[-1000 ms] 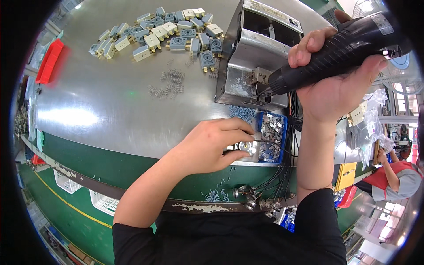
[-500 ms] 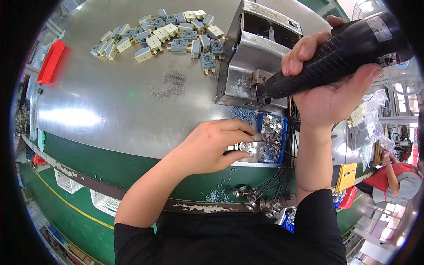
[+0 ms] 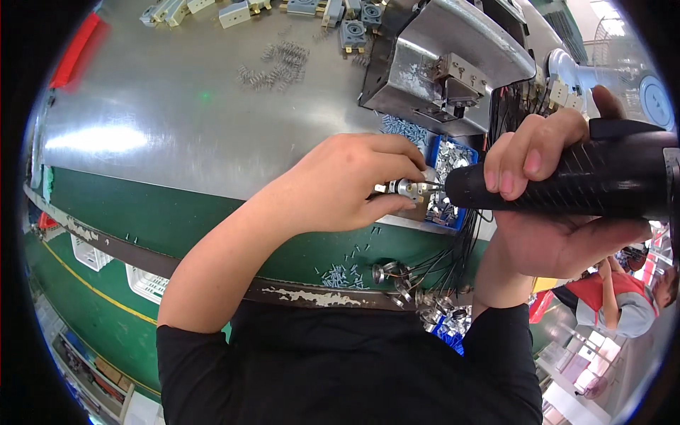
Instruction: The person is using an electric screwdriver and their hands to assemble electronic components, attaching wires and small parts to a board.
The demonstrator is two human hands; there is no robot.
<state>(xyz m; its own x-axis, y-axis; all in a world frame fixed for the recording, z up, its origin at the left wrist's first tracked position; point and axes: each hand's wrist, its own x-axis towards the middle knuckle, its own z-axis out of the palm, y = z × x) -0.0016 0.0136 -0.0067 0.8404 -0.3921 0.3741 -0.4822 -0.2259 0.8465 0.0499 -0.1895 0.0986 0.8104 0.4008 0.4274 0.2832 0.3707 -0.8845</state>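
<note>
My right hand (image 3: 542,159) grips a thick black power screwdriver (image 3: 602,173), held level with its bit pointing left. In my left hand (image 3: 347,177), thumb and fingers pinch a small metal-and-white part with terminals (image 3: 405,188), partly hidden by the fingers. The screwdriver's tip reaches that part; whether the bit touches a screw on it is too small to tell. Just behind the tip is a blue bin (image 3: 443,228) filled with small metal pieces. Bluish screws (image 3: 404,129) lie loose beyond my left fingertips.
A metal fixture (image 3: 425,78) stands at the back right. Springs (image 3: 280,65) and grey-and-cream switch blocks (image 3: 354,34) lie on the steel table. More screws (image 3: 340,276) and wired round metal parts (image 3: 397,276) rest near the front edge. A person in red (image 3: 616,301) is at right.
The screwdriver has come down from the metal fixture to the part in my left hand. My left hand still pinches the part. The whole view has shifted.
</note>
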